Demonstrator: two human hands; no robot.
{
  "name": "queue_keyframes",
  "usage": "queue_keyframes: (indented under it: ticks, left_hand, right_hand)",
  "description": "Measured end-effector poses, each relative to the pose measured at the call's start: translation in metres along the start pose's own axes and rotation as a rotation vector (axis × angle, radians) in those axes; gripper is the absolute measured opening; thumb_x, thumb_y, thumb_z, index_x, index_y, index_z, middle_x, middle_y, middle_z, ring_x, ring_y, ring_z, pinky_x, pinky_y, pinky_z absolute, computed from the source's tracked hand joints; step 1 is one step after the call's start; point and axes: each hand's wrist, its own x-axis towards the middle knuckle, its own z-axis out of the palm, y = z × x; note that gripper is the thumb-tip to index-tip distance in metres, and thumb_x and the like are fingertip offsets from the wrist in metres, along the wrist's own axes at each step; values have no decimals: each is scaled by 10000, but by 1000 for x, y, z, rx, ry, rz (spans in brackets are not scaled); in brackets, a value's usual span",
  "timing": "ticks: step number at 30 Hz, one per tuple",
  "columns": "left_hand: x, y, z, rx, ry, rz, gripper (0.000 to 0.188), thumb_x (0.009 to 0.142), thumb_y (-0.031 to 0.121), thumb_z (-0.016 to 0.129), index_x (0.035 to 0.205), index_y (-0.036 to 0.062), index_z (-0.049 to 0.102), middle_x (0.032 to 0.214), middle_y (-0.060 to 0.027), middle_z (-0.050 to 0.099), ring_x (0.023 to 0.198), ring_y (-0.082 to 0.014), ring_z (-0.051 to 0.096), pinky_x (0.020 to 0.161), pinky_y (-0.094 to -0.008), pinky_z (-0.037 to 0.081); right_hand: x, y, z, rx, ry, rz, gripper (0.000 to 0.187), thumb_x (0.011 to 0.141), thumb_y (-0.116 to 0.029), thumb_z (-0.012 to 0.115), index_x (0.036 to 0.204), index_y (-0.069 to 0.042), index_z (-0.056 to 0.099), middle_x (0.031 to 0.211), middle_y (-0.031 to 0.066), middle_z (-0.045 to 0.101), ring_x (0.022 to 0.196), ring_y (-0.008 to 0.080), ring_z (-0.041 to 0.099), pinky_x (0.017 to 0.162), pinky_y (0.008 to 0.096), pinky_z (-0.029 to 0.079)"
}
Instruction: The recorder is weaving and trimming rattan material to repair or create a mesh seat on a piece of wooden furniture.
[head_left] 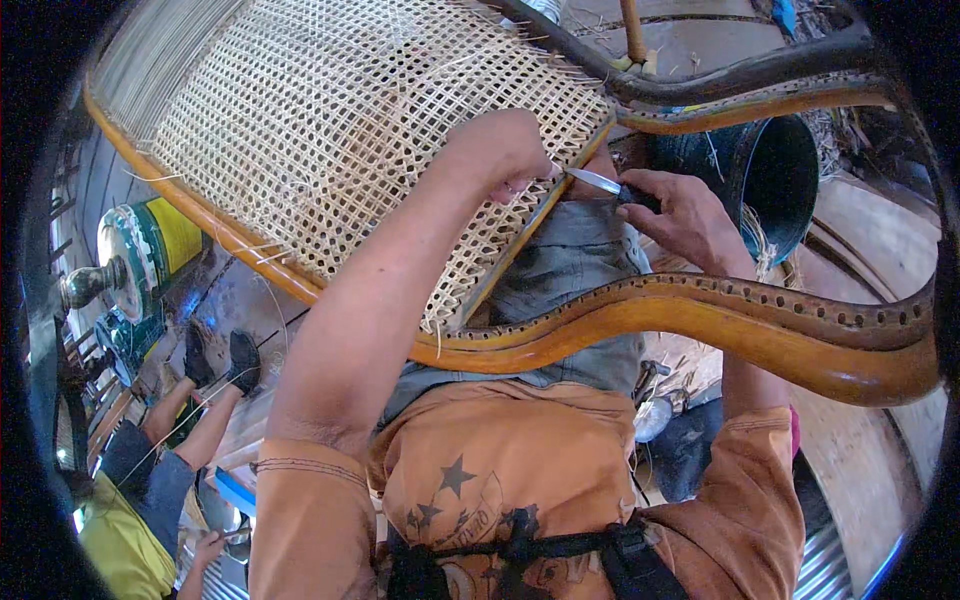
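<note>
My right hand [690, 215] grips a small knife [598, 181], its blade pointing at my left hand [512, 170], which is curled at the edge of the woven cane panel [330, 130]; I can't tell whether it pinches a strand. The panel spreads leftward and away beneath that hand, its lattice mostly filled in. What seems left is finishing: stray ends poke out along the rims, and the curved wooden rail [640, 315], nearer me than the knife, shows a row of uncaned holes.

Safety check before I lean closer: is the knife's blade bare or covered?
Bare: the knife shows uncovered silvery metal beyond the right hand.
</note>
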Motion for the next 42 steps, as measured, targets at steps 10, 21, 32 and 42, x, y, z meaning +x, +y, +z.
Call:
queue_keyframes:
  ticks: [10,21,32,42]
  left_hand:
    - [-69,-33,15,356,530,101,334,801,348,524,851,20,554,761,-174,605,756,-338,591,663,-434,463]
    - [-69,-66,20,217,514,211,312,817,361,528,749,59,569,667,-160,575,668,-337,576,599,-438,444]
    - [-68,-68,30,227,584,161,326,830,351,498,696,60,558,630,-132,565,609,-315,573,544,-423,447]
    - [-65,-72,34,164,623,213,287,825,305,519,691,52,534,641,-151,541,615,-334,552,549,-406,436]
  right_hand:
    - [8,3,-5,-20,-82,183,344,747,-188,595,1049,-24,567,951,183,600,882,306,589,767,345,447]
    - [20,-9,-19,-100,-143,71,352,739,-190,606,1051,-31,572,840,200,607,743,267,609,669,359,457]
    - [55,-30,-33,-392,-332,-86,361,733,-181,544,1091,-175,591,748,204,578,712,349,570,654,404,463]
    - [58,-25,-29,-463,-323,-91,305,767,-243,551,1059,-173,602,758,188,582,721,345,570,660,411,465]
